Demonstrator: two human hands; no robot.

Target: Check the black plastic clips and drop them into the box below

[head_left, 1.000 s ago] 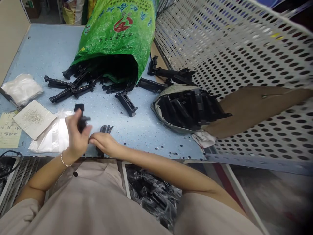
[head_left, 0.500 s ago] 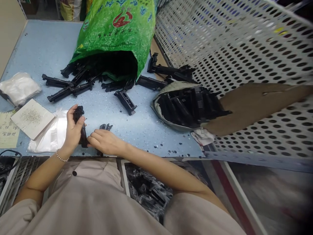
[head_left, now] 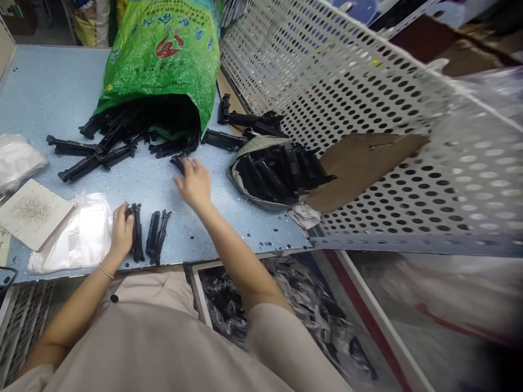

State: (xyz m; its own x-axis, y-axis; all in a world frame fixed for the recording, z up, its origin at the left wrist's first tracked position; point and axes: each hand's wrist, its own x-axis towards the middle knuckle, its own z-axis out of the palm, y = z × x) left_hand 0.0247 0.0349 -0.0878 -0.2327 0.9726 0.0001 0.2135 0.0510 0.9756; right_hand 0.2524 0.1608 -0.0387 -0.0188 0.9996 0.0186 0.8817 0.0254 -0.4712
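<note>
My left hand (head_left: 121, 233) is at the table's front edge, its fingers closed around the upper end of a long black plastic part (head_left: 138, 234). Two more such parts (head_left: 158, 238) lie side by side just right of it. My right hand (head_left: 196, 185) reaches forward, fingers apart, over a single black part (head_left: 177, 161) in front of the green bag (head_left: 163, 71). The near end of that part is hidden under the hand. From the bag's mouth several similar black parts (head_left: 87, 163) spill onto the table.
An open greenish sack (head_left: 261, 202) filled with black parts stands at right, beside brown cardboard (head_left: 363, 169) and a perforated metal panel (head_left: 408, 120). Clear plastic bags (head_left: 87, 223) and a white square tile (head_left: 35, 209) lie left. Below the table edge is a crate (head_left: 200, 288) of bagged parts.
My right hand has left the parts by the front edge and moved forward to the single part near the bag. My left hand has lowered its part to the table. The view has shifted right.
</note>
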